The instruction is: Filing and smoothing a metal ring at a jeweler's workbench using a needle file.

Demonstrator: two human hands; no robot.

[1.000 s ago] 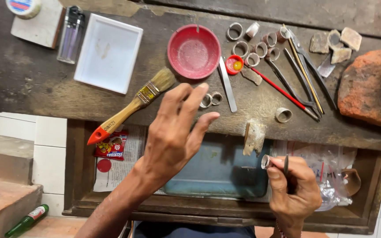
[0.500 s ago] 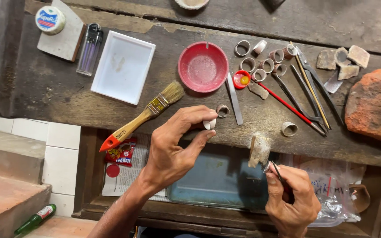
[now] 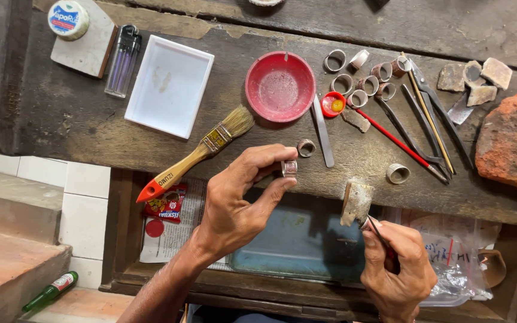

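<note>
My left hand (image 3: 234, 206) pinches a small silver metal ring (image 3: 289, 168) between thumb and fingertips, just below the round red plastic bowl (image 3: 280, 86), lifted clear for inspection. My right hand (image 3: 397, 269) grips a thin dark tool (image 3: 377, 230), tip against the worn wooden bench peg (image 3: 355, 202).

a worn dark wooden workbench (image 3: 49, 125) fills the view; white wall tiles (image 3: 85, 203) and reddish steps (image 3: 13, 251) lie off its left edge in even daylight.
</note>
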